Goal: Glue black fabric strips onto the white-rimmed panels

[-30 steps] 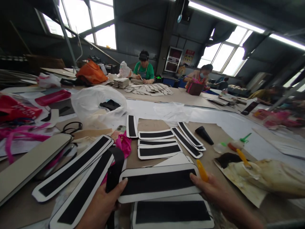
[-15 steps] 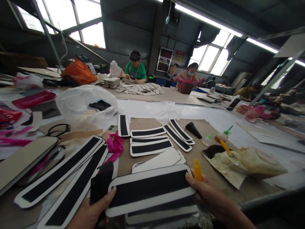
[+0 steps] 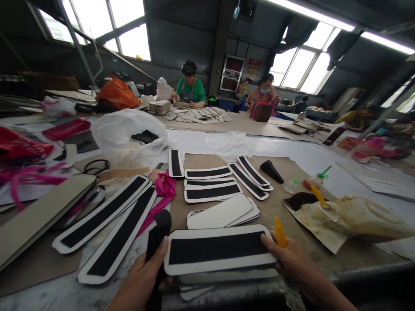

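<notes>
I have the white-edged panel with its black centre stretched between my two hands, so the step in hand looks like handling or checking this one piece. Its left end is pinched under the thumb of my left hand, its right end under the thumb of my right hand; the fingers of both are closed on it, with no open gap to speak of. My left also seems to hold a dark strip beside the panel, and a yellow tool sticks up from my right.

The panel lies directly between my hands, black face up, above a stack of similar pieces near the tabletop edge. Just beyond it is a pile of plain white pieces. As I judge it, any move from here calls for an even grip at both ends, the strip and tool clear of its black face.
</notes>
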`<act>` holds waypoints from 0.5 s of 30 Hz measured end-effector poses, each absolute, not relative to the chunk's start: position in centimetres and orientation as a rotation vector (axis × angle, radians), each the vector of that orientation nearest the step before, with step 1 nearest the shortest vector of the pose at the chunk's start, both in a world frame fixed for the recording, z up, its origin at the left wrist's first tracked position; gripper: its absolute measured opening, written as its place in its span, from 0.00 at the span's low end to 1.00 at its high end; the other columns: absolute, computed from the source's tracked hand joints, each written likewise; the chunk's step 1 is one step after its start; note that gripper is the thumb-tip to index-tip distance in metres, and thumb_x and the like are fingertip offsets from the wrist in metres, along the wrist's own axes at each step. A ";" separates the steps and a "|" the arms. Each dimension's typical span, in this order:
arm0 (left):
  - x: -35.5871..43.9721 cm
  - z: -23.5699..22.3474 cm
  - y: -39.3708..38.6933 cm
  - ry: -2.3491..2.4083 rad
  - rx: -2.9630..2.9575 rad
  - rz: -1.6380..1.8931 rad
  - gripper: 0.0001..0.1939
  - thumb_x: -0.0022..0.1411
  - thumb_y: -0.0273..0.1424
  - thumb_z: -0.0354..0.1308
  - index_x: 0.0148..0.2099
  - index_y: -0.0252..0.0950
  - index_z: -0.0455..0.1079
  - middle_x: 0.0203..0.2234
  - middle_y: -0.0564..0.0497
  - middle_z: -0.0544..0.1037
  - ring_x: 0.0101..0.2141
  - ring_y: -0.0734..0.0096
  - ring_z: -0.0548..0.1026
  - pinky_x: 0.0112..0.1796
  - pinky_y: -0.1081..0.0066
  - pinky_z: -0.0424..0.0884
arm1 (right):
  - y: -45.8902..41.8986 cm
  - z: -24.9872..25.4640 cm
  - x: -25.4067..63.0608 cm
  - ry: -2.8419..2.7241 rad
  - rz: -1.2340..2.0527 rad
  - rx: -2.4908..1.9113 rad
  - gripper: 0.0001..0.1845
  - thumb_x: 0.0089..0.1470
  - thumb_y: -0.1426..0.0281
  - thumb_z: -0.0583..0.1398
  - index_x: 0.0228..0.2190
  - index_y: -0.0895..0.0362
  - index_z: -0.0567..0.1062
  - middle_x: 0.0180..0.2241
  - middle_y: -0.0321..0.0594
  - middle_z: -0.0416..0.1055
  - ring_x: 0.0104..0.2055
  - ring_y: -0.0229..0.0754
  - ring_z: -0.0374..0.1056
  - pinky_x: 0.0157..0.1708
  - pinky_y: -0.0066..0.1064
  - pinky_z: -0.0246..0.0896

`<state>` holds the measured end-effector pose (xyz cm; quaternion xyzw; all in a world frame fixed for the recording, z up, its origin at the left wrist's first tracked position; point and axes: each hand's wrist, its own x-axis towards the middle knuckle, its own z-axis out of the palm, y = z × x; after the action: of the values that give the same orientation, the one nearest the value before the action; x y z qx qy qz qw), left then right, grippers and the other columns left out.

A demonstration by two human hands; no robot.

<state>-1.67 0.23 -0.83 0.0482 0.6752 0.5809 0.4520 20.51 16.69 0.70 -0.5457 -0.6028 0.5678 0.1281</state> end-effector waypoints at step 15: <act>-1.9 -3.3 0.3 1.768 0.384 1.228 0.23 0.46 0.51 0.56 0.21 0.34 0.61 0.09 0.58 0.60 0.13 0.79 0.56 0.17 0.77 0.48 | 19.2 -1.8 22.7 -2.144 1.307 -1.719 0.25 0.43 0.46 0.52 0.17 0.55 0.63 0.17 0.37 0.61 0.21 0.39 0.58 0.22 0.30 0.52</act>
<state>-1.95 0.32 -3.28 0.1560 0.7181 0.4989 0.4594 22.69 19.20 -1.82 -0.5642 -0.7037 0.4290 0.0491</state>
